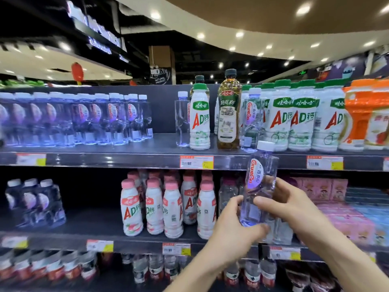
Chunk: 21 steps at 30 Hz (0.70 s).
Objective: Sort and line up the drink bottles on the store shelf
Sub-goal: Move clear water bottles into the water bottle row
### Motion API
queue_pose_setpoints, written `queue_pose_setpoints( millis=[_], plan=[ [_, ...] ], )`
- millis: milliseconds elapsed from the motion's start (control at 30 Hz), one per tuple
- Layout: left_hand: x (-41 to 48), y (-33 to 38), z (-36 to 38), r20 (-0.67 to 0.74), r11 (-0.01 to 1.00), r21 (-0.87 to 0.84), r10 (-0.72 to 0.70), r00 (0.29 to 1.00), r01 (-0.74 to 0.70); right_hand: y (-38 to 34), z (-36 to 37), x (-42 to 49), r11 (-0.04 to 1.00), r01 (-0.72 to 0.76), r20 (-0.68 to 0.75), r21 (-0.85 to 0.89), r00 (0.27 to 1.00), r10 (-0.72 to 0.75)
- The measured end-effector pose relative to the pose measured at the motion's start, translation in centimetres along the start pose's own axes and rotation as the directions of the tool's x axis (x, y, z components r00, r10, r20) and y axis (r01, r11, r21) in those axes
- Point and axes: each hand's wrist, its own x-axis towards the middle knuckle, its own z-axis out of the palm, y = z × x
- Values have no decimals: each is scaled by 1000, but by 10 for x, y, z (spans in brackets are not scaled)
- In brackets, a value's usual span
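Observation:
I hold a clear Ganten water bottle point(259, 182) with a white cap in front of the shelves, tilted slightly right. My left hand point(233, 228) cups its base and my right hand point(288, 205) grips its lower body. On the top shelf point(164, 159) a row of the same water bottles point(84, 119) stands at the left. Right of a gap stand a lone water bottle point(182, 119), a white AD milk bottle with a green cap point(199, 116), a dark tea bottle point(229, 110) and another water bottle point(251, 119). A row of green-capped AD bottles point(299, 116) follows.
Orange-packaged drinks point(366, 114) stand at the top shelf's far right. The middle shelf holds three water bottles point(35, 203) at left, pink-capped AD bottles point(168, 203) in the centre and pink cartons point(328, 190) at right. More bottles point(147, 268) fill the lowest shelf.

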Motion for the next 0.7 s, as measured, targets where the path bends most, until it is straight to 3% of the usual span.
queue_pose_setpoints(
  millis=[700],
  plan=[
    [-52,-2,-7,-212,992,-99,-93,973,73,-2,42,-32,1000,-30,75,-7,997,31]
  ],
)
